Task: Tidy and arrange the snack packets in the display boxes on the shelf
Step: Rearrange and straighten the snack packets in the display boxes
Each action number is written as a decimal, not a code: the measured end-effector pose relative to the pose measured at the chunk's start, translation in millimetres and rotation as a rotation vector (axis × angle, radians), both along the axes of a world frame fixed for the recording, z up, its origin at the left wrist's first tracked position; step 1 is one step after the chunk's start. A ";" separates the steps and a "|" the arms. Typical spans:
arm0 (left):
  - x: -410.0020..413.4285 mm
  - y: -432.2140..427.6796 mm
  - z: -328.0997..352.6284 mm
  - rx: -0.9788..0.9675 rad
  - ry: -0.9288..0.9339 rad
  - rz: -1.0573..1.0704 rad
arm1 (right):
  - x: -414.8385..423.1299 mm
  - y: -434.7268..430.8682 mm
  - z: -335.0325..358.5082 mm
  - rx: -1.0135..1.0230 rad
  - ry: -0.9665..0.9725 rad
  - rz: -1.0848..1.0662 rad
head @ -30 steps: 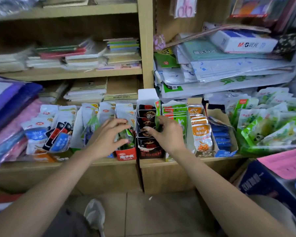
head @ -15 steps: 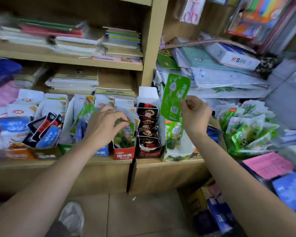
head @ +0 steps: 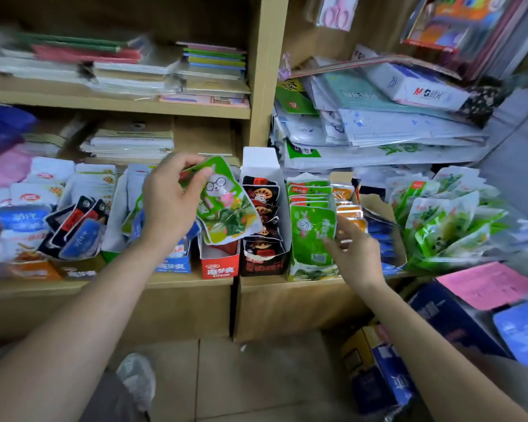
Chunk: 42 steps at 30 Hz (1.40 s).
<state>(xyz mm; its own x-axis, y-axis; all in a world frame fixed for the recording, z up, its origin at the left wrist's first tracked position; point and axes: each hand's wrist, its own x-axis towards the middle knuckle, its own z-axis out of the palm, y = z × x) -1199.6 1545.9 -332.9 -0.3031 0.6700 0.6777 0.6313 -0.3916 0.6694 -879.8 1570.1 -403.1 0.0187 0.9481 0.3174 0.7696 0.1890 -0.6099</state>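
Observation:
My left hand (head: pixel 171 199) pinches the top of a small bunch of green snack packets (head: pixel 226 205) with a rabbit picture, lifted above the red display box (head: pixel 219 266). To the right stand a black display box (head: pixel 264 263) of dark packets and a row of green packets (head: pixel 311 233). My right hand (head: pixel 354 251) touches the front green packet of that row with its fingers extended. Behind it are orange packets (head: pixel 348 205).
White and blue packets (head: pixel 43 202) fill boxes on the left of the shelf (head: pixel 177 280). A loose heap of green packets (head: pixel 448 220) lies at the right. Stationery stacks (head: pixel 378 117) sit above. Blue boxes (head: pixel 457 324) and my shoe (head: pixel 137 379) are on the floor.
My right hand put the raised green packet down into the row and now touches its front. My left hand lifted green packets out of the red box.

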 end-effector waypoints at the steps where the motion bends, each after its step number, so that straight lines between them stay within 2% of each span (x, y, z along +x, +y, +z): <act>1: 2.3 -4.1 2.5 0.002 -0.054 -0.017 | -2.9 -0.4 5.0 0.034 0.018 -0.023; 4: 8.6 -14.0 4.5 0.004 -0.215 -0.053 | -15.5 -9.9 21.1 0.201 0.153 0.077; 5: 11.1 -15.4 3.6 -0.018 -0.274 -0.070 | -21.3 -16.6 28.0 0.171 0.233 0.147; 8: 26.9 -20.1 0.7 -0.111 -0.435 -0.162 | -35.4 -31.6 41.4 -0.085 0.439 0.393; 12: 55.8 -28.9 -3.2 -0.234 -0.493 -0.279 | -44.1 -35.5 43.2 -0.172 0.437 0.546; 16: 71.6 -34.4 -16.1 -0.341 -0.469 -0.350 | -35.5 -33.3 35.9 -0.095 0.300 0.555; 18: 74.1 -35.1 -19.6 -0.389 -0.467 -0.386 | -28.0 -33.1 35.8 -0.119 0.296 0.536; 20: 72.7 -35.1 -21.4 -0.438 -0.418 -0.412 | -19.2 -31.3 38.2 -0.120 0.342 0.499; 22: 67.4 -34.5 -24.2 -0.455 -0.280 -0.362 | -9.8 -28.4 42.4 -0.082 0.361 0.395; 26: 52.3 -38.9 -25.7 -0.351 -0.011 -0.243 | 5.9 -25.1 46.5 0.193 0.317 0.067; 28: 41.3 -38.9 -23.3 -0.316 0.139 -0.174 | 6.0 -20.4 39.3 0.284 0.267 0.003; 30: 25.8 -37.7 -21.8 -0.365 0.297 -0.125 | 3.8 -8.9 23.8 0.177 0.141 0.056; 33: -1.6 -36.6 -25.4 -0.578 0.477 -0.137 | -1.4 0.6 -1.3 -0.128 -0.201 0.165; 35: -19.0 -37.5 -30.1 -0.692 0.537 -0.198 | -4.9 0.2 -6.0 -0.126 -0.313 0.138; 38: -34.1 -40.2 -35.4 -0.721 0.610 -0.273 | -6.7 -4.5 -4.9 -0.007 -0.401 0.015; 40: -32.4 -41.5 -36.5 -0.654 0.599 -0.245 | -11.0 -8.2 -0.5 0.091 -0.340 -0.022; 42: -28.3 -40.3 -37.9 -0.558 0.515 -0.165 | -22.3 -15.5 1.9 0.204 -0.250 0.045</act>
<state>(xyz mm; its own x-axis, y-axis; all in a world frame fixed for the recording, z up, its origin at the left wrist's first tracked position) -1227.9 1505.6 -370.8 0.0922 0.9626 0.2546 0.8791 -0.1988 0.4333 -902.1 1554.6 -401.1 -0.1246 0.8623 0.4908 0.8789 0.3255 -0.3487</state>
